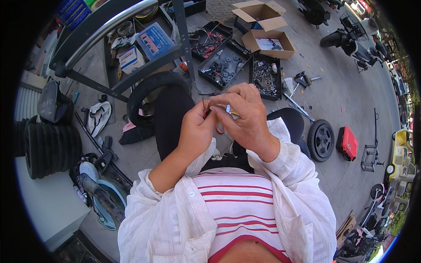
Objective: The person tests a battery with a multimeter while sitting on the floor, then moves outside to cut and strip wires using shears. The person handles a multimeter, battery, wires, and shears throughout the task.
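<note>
Above my lap, my left hand (197, 127) is closed, its thumb and fingertips pinching a thin red wire (205, 113). Close against it, my right hand (245, 115) has thumb and forefinger pressed together at the same spot. Within the curled fingers of the right hand is a small hand tool (220, 128) with an orange-red, loop-like handle; a bit of yellow and blue also shows. The fingers cover most of this tool, so its exact kind is hidden. The wire's ends are too small to make out.
Ahead stand black trays of metal parts (224, 65), wires (211, 40) and hardware (265, 78), with open cardboard boxes (267, 44) behind. A tyre (137, 94) leans by a metal rack (127, 83). To the right lie a wheel (321, 140) and red case (347, 143); stacked tyres (52, 147) stand left.
</note>
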Demonstrator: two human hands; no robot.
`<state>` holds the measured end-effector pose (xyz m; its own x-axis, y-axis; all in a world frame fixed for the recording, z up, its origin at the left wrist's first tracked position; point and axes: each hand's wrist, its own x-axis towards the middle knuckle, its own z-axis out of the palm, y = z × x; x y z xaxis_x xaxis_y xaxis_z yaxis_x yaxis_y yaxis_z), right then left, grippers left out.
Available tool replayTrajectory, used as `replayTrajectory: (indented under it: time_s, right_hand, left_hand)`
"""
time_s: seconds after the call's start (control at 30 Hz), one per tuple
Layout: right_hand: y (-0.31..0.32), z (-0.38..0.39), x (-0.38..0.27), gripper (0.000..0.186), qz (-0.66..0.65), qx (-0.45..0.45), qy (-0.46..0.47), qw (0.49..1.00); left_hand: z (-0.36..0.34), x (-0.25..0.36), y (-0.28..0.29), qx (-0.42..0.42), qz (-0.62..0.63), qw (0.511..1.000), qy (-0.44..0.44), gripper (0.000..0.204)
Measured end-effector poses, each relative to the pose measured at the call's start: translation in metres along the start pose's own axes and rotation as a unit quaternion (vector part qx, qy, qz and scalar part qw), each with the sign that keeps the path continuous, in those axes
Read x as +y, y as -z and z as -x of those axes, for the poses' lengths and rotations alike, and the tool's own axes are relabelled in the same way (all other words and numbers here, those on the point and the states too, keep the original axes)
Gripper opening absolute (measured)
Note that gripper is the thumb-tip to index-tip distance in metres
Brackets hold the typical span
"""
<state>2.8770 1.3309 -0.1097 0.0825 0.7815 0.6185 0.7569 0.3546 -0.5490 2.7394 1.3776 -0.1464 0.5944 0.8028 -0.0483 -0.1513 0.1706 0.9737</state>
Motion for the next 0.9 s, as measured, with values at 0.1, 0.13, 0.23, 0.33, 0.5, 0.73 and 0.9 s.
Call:
replayTrajectory:
  time_s: [0.1,0.13,0.23,0.33,0.5,0.73,0.9]
  right_hand:
    - [0.000,-0.001,0.003,0.015,0.002,-0.004,0.018,1.000]
    - [0.000,-0.001,0.003,0.015,-0.002,-0.007,0.019,1.000]
    - [-0.001,-0.002,0.005,0.014,0.003,-0.012,0.029,1.000]
    - [-0.002,-0.004,0.010,0.015,0.032,-0.008,0.048,0.998]
    - [-0.005,-0.007,0.021,0.016,0.066,0.000,0.067,0.996]
    - [0.031,-0.037,0.079,0.012,0.224,0.133,0.031,0.965]
    - [0.093,-0.043,0.105,0.007,0.419,0.207,0.006,0.884]
  left_hand:
    - [0.000,0.000,-0.003,0.003,0.002,1.000,0.001,0.012]
    - [0.000,0.000,-0.003,0.002,-0.005,1.000,0.003,0.012]
    - [0.000,-0.001,-0.002,-0.006,-0.059,0.998,-0.008,0.012]
    - [-0.002,0.002,-0.001,-0.028,-0.102,0.994,0.007,0.014]
    - [-0.006,-0.003,0.000,-0.037,-0.108,0.993,0.026,0.017]
    - [-0.003,-0.023,0.003,0.013,-0.124,0.992,-0.013,0.017]
    - [-0.007,-0.017,0.022,0.096,0.067,0.985,0.128,0.016]
